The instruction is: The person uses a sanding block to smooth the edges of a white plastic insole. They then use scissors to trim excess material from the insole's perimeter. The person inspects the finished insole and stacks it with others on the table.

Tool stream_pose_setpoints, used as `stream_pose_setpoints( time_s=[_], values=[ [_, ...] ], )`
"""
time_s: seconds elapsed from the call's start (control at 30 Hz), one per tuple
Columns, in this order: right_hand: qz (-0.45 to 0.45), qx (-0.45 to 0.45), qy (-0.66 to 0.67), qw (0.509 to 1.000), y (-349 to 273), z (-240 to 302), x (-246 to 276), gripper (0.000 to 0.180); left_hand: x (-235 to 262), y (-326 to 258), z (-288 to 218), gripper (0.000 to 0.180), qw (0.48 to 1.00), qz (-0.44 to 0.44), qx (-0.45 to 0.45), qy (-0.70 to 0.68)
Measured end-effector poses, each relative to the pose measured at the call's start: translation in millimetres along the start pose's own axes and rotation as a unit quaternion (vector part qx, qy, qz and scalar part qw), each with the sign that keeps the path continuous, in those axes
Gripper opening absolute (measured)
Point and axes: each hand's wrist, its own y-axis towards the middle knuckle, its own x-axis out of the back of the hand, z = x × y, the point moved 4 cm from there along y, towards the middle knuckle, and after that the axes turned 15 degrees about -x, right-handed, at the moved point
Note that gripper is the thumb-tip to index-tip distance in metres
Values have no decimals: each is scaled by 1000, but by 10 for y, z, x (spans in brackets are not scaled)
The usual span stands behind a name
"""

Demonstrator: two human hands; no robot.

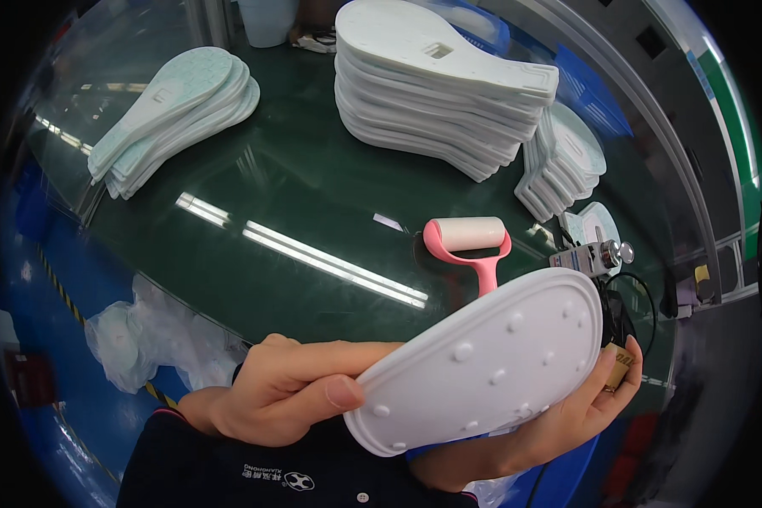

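Observation:
My left hand (pixel 292 389) pinches the lower left end of a white oval moulded plastic panel (pixel 491 356), thumb on top and fingers beneath. The panel is tilted up over the table's near edge, and small round studs dot the face turned to me. At its right edge is my right hand (pixel 580 415), with a small tan piece with dark markings (pixel 620 366) between the fingers. Part of my right forearm is hidden behind the panel. Just beyond the panel a pink-handled roller with a white drum (pixel 472 234) lies on the dark green table (pixel 313 186).
A tall stack of white paddle-shaped panels (pixel 432 93) stands at the back, with smaller stacks at left (pixel 178 110) and right (pixel 563 161). Right of my panel sits a small metal device (pixel 588 258) with a black cable. Clear plastic bags (pixel 157 330) lie below the table's left edge.

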Motion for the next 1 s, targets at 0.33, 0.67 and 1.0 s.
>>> stream_pose_setpoints(
  time_s=[0.33,0.67,1.0],
  values=[
    [-60,9,4,998,-37,32,24,25,26,0,0,37,1000,18,13,-17],
    [-147,21,41,988,-108,130,-2,23,84,-87,63,39,998,-38,10,49],
    [-135,92,76,984,-145,236,-25,32,57,-149,146,31,984,-159,79,-18]
  ],
)
